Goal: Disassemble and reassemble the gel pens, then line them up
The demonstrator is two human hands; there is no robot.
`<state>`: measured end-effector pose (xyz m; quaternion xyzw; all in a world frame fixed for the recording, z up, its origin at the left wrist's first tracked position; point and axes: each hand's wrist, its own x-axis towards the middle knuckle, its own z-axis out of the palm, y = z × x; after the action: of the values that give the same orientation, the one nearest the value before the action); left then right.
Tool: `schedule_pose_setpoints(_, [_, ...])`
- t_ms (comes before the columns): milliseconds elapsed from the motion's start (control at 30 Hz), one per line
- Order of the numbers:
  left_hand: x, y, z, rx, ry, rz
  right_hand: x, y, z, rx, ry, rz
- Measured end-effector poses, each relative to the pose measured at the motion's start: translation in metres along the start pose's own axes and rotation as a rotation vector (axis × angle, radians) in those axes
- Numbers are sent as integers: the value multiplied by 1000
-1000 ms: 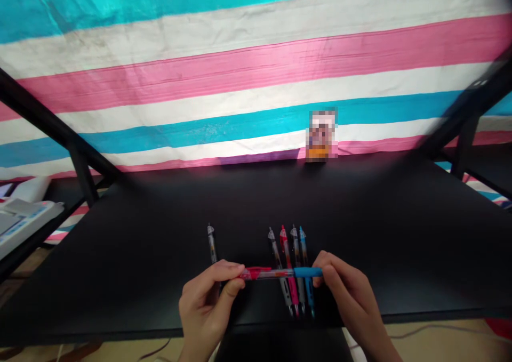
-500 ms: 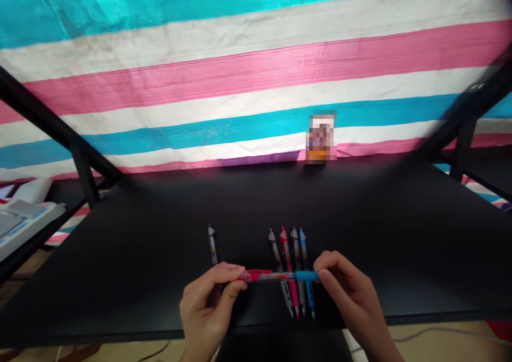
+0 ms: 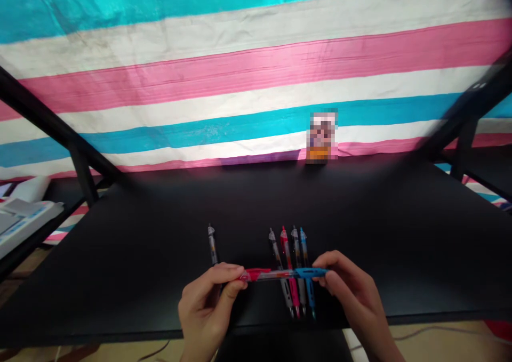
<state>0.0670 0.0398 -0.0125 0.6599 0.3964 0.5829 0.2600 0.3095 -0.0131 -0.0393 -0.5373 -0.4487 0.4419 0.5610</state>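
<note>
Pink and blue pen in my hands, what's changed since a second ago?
The blue grip of the pen now shows its slotted side, apparently turned; the right hand has shifted its fingers, baring more of the end. The left hand still pinches the pink end. The four grouped pens and the single pen lie as before.

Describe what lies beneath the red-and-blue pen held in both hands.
Under the held pen, left to right: a grey pen, a pink pen, another grey pen and a blue pen, on the black table. Both ends of each show; the stretch it crosses is covered.
</note>
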Motion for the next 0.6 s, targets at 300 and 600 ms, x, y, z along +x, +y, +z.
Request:
schedule_pose_setpoints(300, [-6, -6, 1, -24, -11, -69, -2, 3, 0, 77, 133, 70])
schedule_pose_setpoints(600, [-11, -5, -1, -143, 130, -215, -2, 15, -7, 289, 147, -49])
